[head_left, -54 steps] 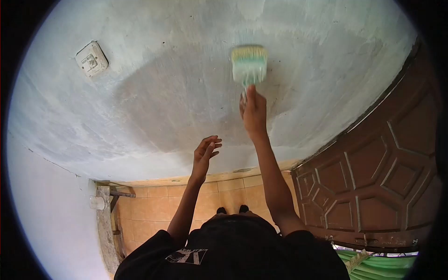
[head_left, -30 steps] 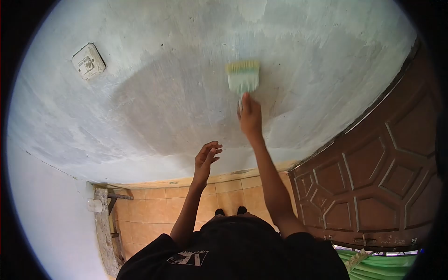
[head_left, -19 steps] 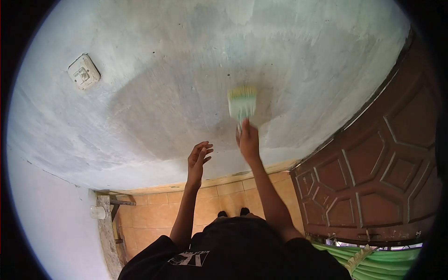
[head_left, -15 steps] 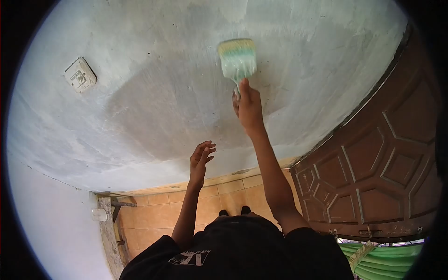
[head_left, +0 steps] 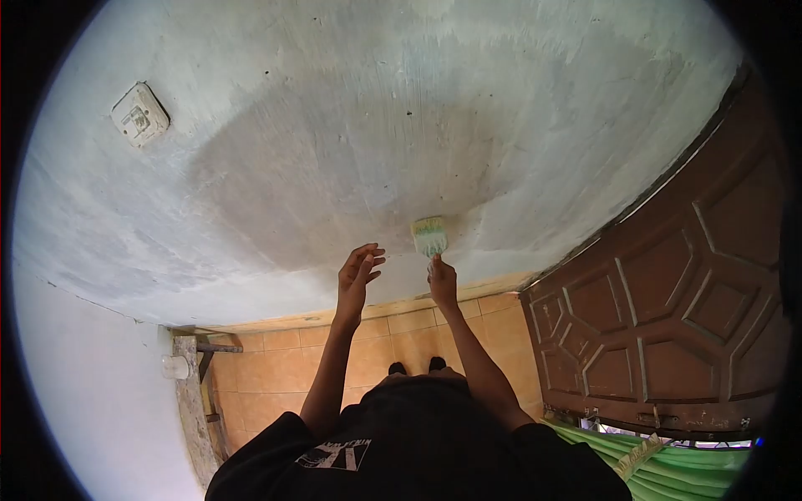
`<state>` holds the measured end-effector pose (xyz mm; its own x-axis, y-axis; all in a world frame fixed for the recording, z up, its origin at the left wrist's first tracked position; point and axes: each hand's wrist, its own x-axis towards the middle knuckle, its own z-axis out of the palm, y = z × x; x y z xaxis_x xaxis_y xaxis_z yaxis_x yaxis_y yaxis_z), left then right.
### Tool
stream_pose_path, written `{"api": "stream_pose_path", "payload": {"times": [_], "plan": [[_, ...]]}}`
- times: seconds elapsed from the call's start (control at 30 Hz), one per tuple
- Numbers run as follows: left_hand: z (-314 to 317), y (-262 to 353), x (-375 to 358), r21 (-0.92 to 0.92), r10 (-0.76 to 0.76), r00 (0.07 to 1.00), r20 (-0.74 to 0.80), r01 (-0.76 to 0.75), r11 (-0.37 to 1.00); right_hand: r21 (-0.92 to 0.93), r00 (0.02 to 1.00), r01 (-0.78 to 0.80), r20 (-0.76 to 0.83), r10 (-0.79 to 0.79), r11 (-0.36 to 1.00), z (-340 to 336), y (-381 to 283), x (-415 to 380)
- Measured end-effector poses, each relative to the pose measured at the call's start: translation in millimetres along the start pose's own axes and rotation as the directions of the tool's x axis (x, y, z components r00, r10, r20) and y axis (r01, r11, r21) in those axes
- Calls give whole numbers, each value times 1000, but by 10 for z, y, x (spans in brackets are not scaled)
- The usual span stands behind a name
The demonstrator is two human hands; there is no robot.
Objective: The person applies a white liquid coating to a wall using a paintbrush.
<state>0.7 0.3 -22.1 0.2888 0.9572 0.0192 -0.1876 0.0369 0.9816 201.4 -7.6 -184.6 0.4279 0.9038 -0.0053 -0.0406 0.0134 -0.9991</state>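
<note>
- The right hand's (head_left: pixel 444 284) fingers close around the brush (head_left: pixel 429 237), whose bristle end extends just beyond them, up the wall (head_left: pixel 334 167).
- The brush is now much lower on the wall than a moment earlier, roughly level with the left hand (head_left: pixel 357 282).
- The left hand's fingers hang slightly spread and curled, near the brush.
- The white switch plate (head_left: pixel 140 116) sits well apart, upper left.

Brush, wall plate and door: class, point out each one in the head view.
Brush (head_left: pixel 431 242): head view, on its broad body.
Wall plate (head_left: pixel 140 116): head view, near its middle.
Door (head_left: pixel 680 369): head view, on a brown panel.
</note>
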Motion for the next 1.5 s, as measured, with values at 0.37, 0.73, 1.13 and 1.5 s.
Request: {"api": "stream_pose_path", "payload": {"times": [0.37, 0.73, 1.13, 1.5], "plan": [[-29, -496, 50, -50, -52, 999, 6, 52, 997, 48, 988, 113, 98, -117, 992, 40, 508, 349], [-159, -1316, 159, 62, -208, 978, -9, 208, 976, 144, 998, 55, 18, -58, 988, -64, 630, 180], [-119, -1308, 112, 78, -240, 971, 8, 239, 968, 80, 994, -102, 48, 98, 992, -229, 850, 36], [12, -865, 50, 43, -170, 985, 33, 168, 985, 53, 989, -149, 26, 148, 987, -415, 292, -433]]}}
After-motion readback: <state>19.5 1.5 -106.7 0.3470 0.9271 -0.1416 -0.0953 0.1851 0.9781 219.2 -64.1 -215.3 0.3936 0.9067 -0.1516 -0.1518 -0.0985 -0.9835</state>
